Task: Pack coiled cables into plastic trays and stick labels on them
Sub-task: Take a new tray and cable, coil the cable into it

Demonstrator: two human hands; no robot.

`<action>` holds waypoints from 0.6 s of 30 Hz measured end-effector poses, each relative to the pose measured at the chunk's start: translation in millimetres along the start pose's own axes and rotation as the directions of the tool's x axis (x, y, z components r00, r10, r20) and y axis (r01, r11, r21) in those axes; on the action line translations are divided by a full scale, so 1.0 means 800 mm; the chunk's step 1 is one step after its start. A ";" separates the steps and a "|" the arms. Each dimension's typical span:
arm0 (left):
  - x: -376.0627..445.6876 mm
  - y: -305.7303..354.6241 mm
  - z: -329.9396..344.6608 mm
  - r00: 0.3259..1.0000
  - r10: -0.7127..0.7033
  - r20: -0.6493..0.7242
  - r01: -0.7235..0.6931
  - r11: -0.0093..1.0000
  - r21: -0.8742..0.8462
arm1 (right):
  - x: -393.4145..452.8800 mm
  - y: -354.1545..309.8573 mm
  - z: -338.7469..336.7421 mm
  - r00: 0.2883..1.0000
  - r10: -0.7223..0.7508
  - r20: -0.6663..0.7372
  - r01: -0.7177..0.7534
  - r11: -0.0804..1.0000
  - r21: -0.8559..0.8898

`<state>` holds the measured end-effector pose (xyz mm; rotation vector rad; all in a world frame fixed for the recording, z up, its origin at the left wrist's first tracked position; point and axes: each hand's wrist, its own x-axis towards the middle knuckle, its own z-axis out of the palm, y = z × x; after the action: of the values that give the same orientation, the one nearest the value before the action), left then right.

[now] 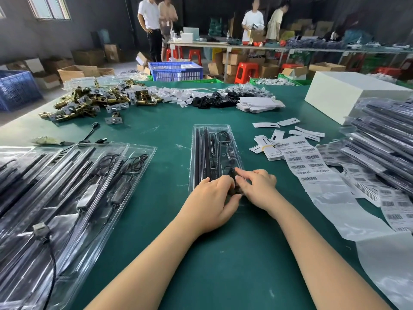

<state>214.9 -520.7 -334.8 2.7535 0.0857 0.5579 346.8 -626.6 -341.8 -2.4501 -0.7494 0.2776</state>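
1. Through the head camera we looked down on a green worktop with one clear plastic tray lying lengthwise in front of us, black rods and a small coiled cable already seated in its compartments.
2. Our left hand lay over the near end of that tray, fingers curled down onto a dark bundle of cable and gripping it; the thumb pressed in from the near side.
3. Our right hand met it from the right, its fingertips bent and pinching the same bundle; motion blur hid the exact finger placement.
4. To the left, a stack of filled trays overlapped one another, cables and adapters visible under the plastic.
5. To the right lay a strip of barcode labels, with its bare backing paper trailing toward us, and beyond it a heap of packed trays.
6. Farther back we saw brass latch parts, black clips, folded white cards and a white box.
7. Several people stood at tables in the background.
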 end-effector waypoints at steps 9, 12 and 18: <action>0.001 -0.003 0.009 0.994 -0.081 -0.076 0.082 0.997 0.002 | -0.010 0.001 -0.025 0.985 -0.039 0.168 0.027 0.997 0.068; 0.001 -0.003 0.011 0.992 -0.100 -0.082 0.105 0.993 0.055 | -0.012 -0.001 -0.020 0.996 -0.042 0.078 0.038 0.998 0.052; 0.001 -0.002 0.011 0.995 -0.092 -0.033 0.095 0.990 0.100 | -0.013 0.005 -0.016 0.996 -0.084 -0.029 0.086 0.993 0.075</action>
<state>219.4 -521.7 -342.9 2.8224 0.2552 0.5826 344.5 -640.8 -332.8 -2.3392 -0.8150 0.2369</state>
